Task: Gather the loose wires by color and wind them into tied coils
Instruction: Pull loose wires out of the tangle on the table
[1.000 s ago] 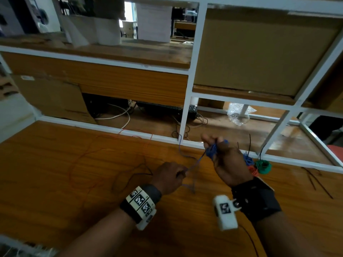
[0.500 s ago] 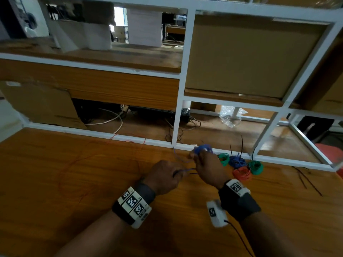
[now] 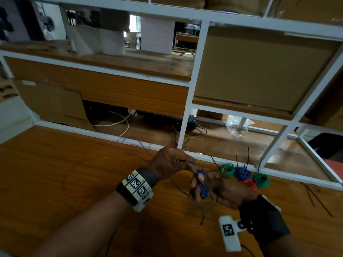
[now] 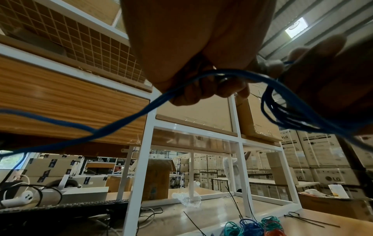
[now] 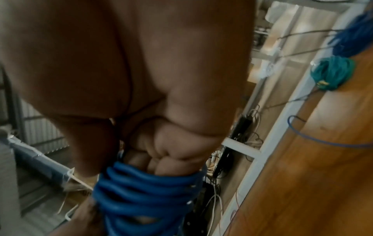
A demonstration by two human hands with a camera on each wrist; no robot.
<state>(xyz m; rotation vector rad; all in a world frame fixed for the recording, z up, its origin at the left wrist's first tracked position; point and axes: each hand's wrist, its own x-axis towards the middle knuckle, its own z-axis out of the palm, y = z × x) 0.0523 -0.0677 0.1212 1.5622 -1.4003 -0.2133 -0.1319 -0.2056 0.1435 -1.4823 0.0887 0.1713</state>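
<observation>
- The head view is dim and soft, with straight white frame bars (image 3: 187, 115) bowed by the wide lens.
- The forearms darken near the bottom edge.
- A ceiling light panel (image 4: 296, 28) glares above the left hand (image 4: 201, 39).
- The blue wire (image 4: 121, 119) nearest that camera is out of focus.
- The right hand (image 5: 121, 63) fills its view, blurred and shadowed.

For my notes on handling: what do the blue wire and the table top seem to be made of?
Blue wire being coiled: probably plastic-insulated, smooth with slight sheen, bending into soft loops. Orange-brown table top: wood or wood-look laminate, with visible grain lines and a glossy finish.
</observation>
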